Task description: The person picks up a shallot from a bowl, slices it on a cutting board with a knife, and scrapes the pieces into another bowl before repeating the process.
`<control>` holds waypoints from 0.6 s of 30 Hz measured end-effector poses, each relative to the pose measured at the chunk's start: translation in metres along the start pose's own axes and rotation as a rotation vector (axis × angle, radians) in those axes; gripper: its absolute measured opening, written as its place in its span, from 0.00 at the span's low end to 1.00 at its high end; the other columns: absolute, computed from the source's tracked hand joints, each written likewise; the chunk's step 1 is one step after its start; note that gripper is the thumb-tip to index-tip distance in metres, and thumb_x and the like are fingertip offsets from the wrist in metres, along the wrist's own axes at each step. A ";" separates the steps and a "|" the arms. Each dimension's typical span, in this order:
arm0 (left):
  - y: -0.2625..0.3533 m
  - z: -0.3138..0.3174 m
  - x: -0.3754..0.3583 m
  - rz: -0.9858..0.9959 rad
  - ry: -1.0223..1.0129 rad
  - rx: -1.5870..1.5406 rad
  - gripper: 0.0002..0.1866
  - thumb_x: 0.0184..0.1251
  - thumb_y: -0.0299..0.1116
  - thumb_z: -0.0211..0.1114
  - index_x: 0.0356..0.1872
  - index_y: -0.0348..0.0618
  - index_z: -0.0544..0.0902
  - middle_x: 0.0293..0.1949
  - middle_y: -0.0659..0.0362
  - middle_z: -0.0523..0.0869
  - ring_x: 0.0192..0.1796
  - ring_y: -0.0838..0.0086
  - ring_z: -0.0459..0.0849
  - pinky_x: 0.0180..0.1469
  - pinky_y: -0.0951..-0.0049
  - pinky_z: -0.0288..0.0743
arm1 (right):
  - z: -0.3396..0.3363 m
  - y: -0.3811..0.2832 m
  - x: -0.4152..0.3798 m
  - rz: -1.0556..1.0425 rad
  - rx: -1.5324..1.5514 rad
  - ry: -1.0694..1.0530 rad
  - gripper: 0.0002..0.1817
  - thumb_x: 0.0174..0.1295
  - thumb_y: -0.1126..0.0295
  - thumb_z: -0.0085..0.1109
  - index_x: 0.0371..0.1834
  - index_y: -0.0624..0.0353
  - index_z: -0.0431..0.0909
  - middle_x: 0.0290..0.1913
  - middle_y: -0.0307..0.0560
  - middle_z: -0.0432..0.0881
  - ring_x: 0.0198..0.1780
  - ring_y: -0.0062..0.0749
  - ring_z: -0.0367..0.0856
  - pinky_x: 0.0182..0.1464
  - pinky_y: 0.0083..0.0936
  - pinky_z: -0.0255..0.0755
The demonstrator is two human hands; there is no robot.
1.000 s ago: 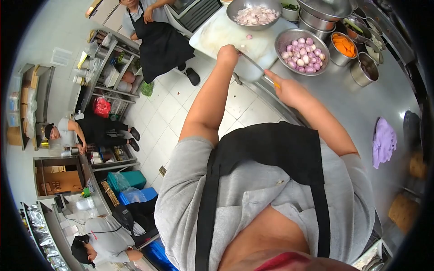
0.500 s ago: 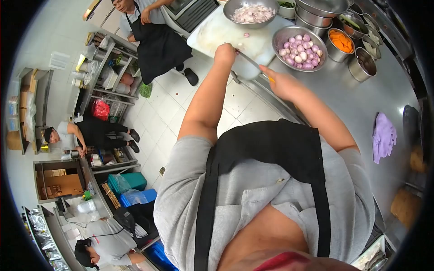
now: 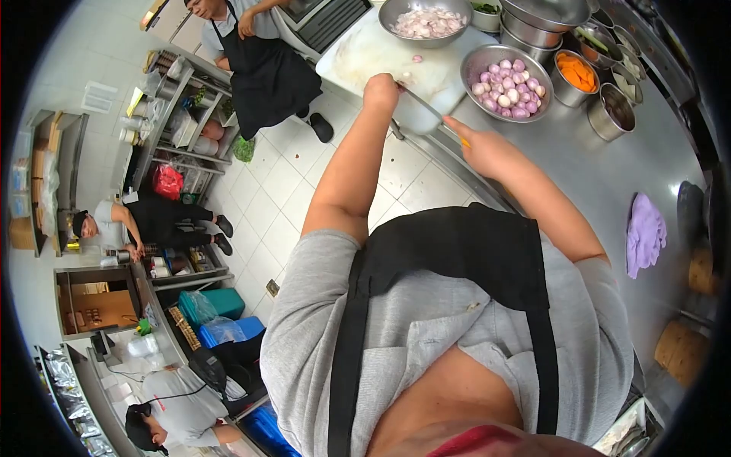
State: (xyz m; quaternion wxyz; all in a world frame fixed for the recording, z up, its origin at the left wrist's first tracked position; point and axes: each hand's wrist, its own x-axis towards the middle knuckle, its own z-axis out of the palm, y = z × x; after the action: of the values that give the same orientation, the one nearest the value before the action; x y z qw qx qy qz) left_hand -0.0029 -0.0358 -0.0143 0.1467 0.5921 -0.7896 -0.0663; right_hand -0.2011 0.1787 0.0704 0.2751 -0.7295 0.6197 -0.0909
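My right hand (image 3: 485, 151) is closed around the yellow handle of a knife (image 3: 421, 103), its blade pointing away toward my other hand. At the blade's tip, my left hand (image 3: 382, 93) is closed, and its fingers hide whatever is in them. Both hands are over the near edge of a white cutting board (image 3: 354, 57). One peeled shallot (image 3: 417, 59) lies on the board. Right of it stands a metal bowl of peeled whole shallots (image 3: 509, 85). A second metal bowl with sliced shallots (image 3: 426, 23) sits at the board's far side.
A metal container of orange carrot pieces (image 3: 576, 72), a metal pot (image 3: 611, 113) and stacked bowls (image 3: 533, 34) crowd the counter's back right. A purple cloth (image 3: 646, 234) lies farther right. A co-worker in a black apron (image 3: 270, 84) stands beyond the board; two other people are at left.
My right hand and the knife have shifted very slightly to the right, along with a small shift of the whole view. Both hands keep the same hold.
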 end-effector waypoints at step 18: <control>0.008 -0.010 -0.004 -0.009 -0.045 0.022 0.08 0.50 0.36 0.69 0.28 0.43 0.87 0.31 0.50 0.86 0.36 0.59 0.85 0.40 0.64 0.78 | 0.003 0.007 0.001 -0.037 0.028 0.030 0.35 0.62 0.70 0.47 0.73 0.30 0.51 0.27 0.60 0.77 0.29 0.50 0.78 0.36 0.42 0.71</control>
State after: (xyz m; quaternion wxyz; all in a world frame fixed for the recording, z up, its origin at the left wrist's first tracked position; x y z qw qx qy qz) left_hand -0.0063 -0.0287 -0.0037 0.1220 0.5955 -0.7908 -0.0718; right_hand -0.2060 0.1783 0.0644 0.2741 -0.7355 0.6087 -0.1156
